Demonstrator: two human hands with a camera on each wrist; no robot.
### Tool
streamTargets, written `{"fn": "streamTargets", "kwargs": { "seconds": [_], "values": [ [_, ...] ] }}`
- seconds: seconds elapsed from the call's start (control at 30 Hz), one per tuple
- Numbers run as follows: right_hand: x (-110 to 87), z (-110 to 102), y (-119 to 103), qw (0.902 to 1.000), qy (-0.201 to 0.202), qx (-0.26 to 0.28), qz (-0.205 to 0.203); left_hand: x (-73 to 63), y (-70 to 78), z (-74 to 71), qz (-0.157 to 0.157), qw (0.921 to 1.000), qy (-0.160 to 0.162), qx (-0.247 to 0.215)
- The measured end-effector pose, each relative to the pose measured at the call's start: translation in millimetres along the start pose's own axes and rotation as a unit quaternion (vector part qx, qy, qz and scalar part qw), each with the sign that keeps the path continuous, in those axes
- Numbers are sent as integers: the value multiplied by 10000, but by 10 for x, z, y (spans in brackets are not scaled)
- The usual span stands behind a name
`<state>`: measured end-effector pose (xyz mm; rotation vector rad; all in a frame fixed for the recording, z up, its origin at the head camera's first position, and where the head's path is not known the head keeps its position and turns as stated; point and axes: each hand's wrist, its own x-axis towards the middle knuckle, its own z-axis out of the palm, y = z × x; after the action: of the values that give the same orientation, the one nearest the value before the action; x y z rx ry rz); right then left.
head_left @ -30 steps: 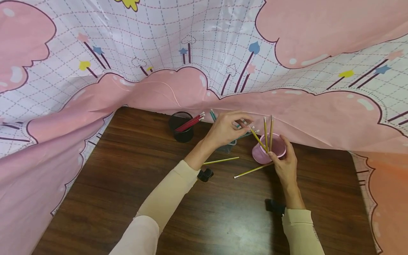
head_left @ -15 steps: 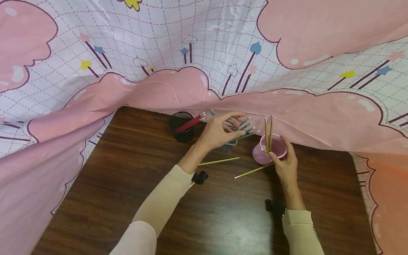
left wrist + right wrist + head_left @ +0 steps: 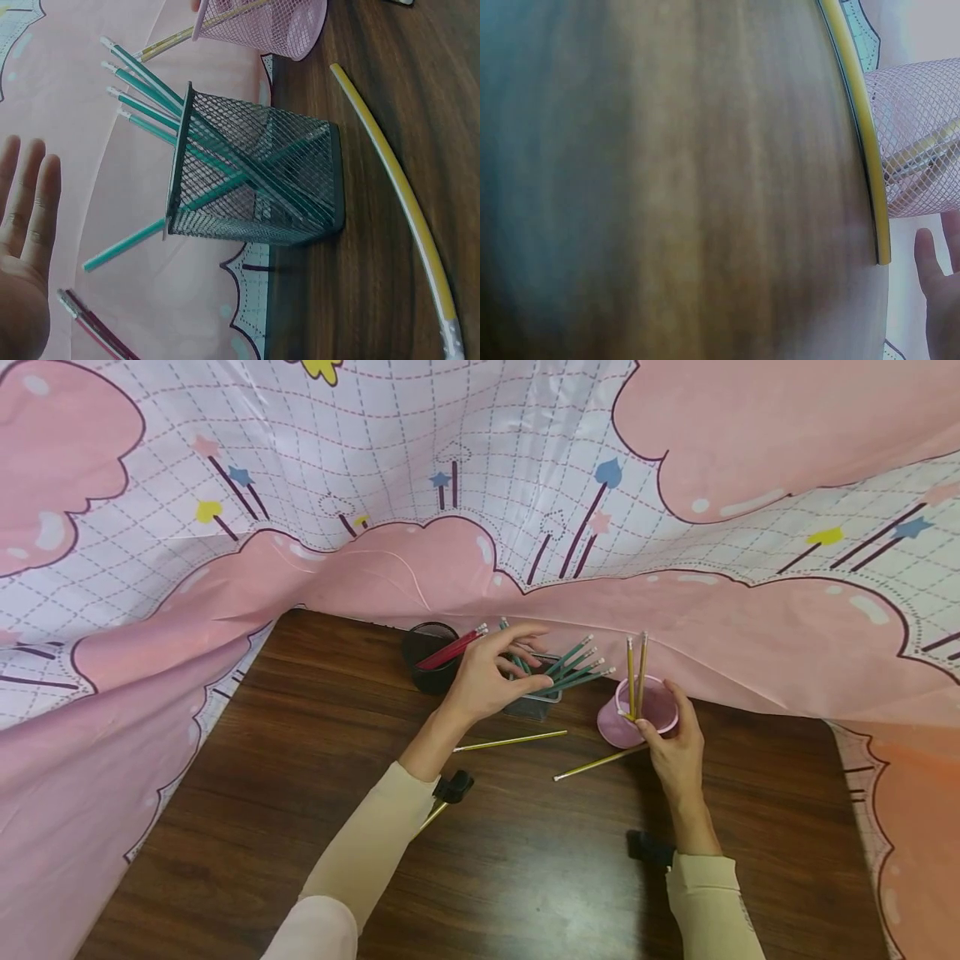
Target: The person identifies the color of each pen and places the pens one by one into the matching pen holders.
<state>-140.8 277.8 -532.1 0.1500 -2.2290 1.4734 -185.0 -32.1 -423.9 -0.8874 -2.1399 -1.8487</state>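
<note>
My left hand (image 3: 491,672) is over the dark square mesh pencil cup (image 3: 247,180), fingers extended and apart from the pencils. Several green pencils (image 3: 573,672) lean out of that cup, most toward the right. With thumb and fingers on opposite sides of the rim, my right hand (image 3: 675,752) holds the pink mesh pencil cup (image 3: 615,727). Two yellow pencils (image 3: 631,672) stand tall in it, and a white eraser end (image 3: 624,713) shows low at its rim. In the right wrist view, my right fingers (image 3: 928,259) appear beside the pink mesh.
A black round mesh cup (image 3: 422,652) with red pencils (image 3: 450,652) stands at the back left. Loose yellow pencils lie on the wooden table (image 3: 525,860): one pencil (image 3: 517,741) before the square cup, another pencil (image 3: 592,766) by the pink cup, a third (image 3: 430,820) beside my left forearm.
My left hand has let go of a yellow pencil at the pink cup and drawn back to the left, uncovering the green pencils. The right hand stays on the pink cup.
</note>
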Motion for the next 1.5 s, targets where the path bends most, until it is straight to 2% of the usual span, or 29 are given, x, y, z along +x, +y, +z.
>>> {"fn": "streamTargets", "kwargs": {
  "seconds": [0.13,0.4,0.57,0.73,0.9,1.1,1.27,1.5],
  "values": [
    [7,15,1,10000,16,52,8,-81,22,-44,-57,10000,-17,-7],
    [-16,24,2,9998,29,182,102,-275,-57,-101,-127,9997,88,-194],
    [-1,24,-18,10000,31,59,3,-345,-99,-147,-177,9993,225,-234],
    [-3,22,-30,10000,36,20,1,-407,-63,-205,-195,9991,324,-192],
    [-10,22,-31,10000,35,15,26,-512,-14,-273,-87,9985,511,157],
    [-18,11,-31,10000,37,-51,23,-723,-9,-351,-50,9946,757,714],
    [-19,-6,-33,10000,47,-14,23,-862,-27,-385,-194,9931,801,835],
    [-16,0,-39,10000,-9,-22,15,-938,-36,-425,-230,9919,773,977]
  ]
}}
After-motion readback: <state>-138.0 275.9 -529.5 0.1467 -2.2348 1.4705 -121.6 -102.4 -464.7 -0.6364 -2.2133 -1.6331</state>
